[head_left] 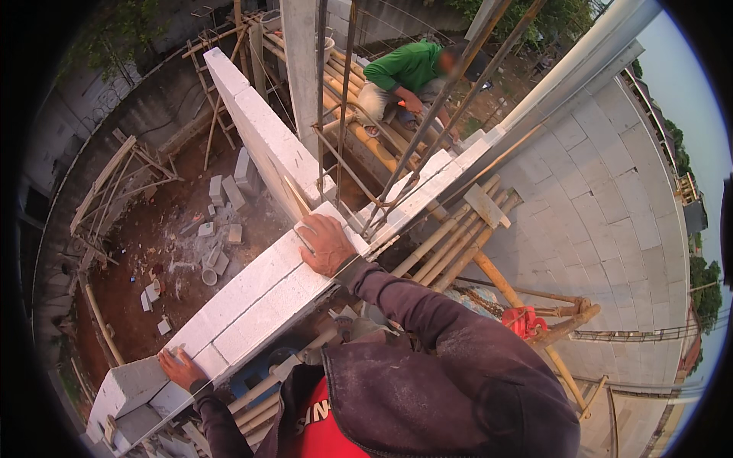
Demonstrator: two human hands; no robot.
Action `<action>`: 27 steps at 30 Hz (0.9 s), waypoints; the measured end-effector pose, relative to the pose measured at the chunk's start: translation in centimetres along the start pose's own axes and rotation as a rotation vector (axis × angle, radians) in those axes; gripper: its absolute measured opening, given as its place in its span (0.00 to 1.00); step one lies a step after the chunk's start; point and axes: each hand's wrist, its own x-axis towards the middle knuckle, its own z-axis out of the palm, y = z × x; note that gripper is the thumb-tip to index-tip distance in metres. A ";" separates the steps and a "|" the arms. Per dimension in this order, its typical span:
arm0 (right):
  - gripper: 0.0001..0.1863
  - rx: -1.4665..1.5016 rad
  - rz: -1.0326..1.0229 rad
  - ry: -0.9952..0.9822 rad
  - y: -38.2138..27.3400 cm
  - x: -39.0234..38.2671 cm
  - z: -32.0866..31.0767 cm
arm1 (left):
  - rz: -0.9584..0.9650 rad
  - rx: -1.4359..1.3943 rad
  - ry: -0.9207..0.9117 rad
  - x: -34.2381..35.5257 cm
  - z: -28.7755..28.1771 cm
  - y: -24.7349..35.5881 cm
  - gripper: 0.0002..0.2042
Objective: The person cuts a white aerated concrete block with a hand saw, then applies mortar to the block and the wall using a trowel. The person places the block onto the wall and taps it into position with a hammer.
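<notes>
A long white lightweight concrete block (248, 294) lies along the top of the block wall. My right hand (327, 244) rests over its far right end, near the corner with the steel bars, its fingers spread. Near the other end, my left hand (182, 369) lies with its fingers apart on the block surface, next to a raised block (126, 391) at the lower left. More white block shows below the long seam (267, 309), on the side toward me. Both palms are hidden.
Upright reinforcing bars (347, 99) rise at the corner beside a concrete column (301, 76). Another wall (267, 133) runs away from it. A co-worker in green (405, 69) crouches on bamboo scaffolding. Bamboo poles (458, 244) stick out at right; loose blocks (229, 191) lie below.
</notes>
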 end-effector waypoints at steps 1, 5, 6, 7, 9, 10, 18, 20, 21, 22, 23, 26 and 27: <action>0.24 -0.003 -0.001 0.002 0.0 0.0 0.0 | 0.000 0.001 -0.001 0.0 0.0 0.1 0.25; 0.24 0.003 0.003 0.000 0.0 0.0 0.0 | 0.002 0.000 -0.004 0.0 -0.2 0.2 0.25; 0.24 0.004 0.004 0.000 0.0 0.0 0.0 | 0.003 -0.003 -0.004 0.1 -0.2 0.2 0.25; 0.24 0.005 0.005 0.000 0.0 0.0 0.0 | 0.003 0.001 -0.004 0.1 -0.2 0.2 0.25; 0.24 0.005 0.004 -0.001 0.0 0.0 0.0 | 0.001 0.010 -0.006 0.2 -0.3 0.2 0.25; 0.24 0.003 0.003 -0.001 0.0 0.0 -0.1 | 0.004 0.002 -0.003 0.3 -0.4 0.2 0.25; 0.25 0.007 0.000 0.001 0.1 -0.1 0.1 | 0.003 -0.007 0.003 0.1 -0.2 0.2 0.25; 0.25 0.009 0.001 0.003 0.0 -0.1 0.1 | 0.000 -0.009 -0.006 0.1 -0.3 0.2 0.25; 0.25 0.009 0.001 0.001 0.0 -0.1 0.1 | -0.002 -0.010 -0.010 0.1 -0.3 0.3 0.25; 0.25 0.009 0.001 0.000 0.1 -0.1 0.1 | -0.002 -0.012 -0.010 0.1 -0.4 0.3 0.25; 0.25 0.010 0.000 -0.001 0.1 -0.1 0.1 | -0.002 -0.014 -0.009 0.1 -0.4 0.2 0.25; 0.25 -0.002 -0.001 -0.001 0.1 0.0 0.1 | -0.004 -0.019 0.000 0.1 -0.2 0.2 0.25; 0.25 -0.002 0.000 -0.004 0.1 -0.1 0.2 | -0.004 -0.020 0.003 0.1 -0.2 0.3 0.25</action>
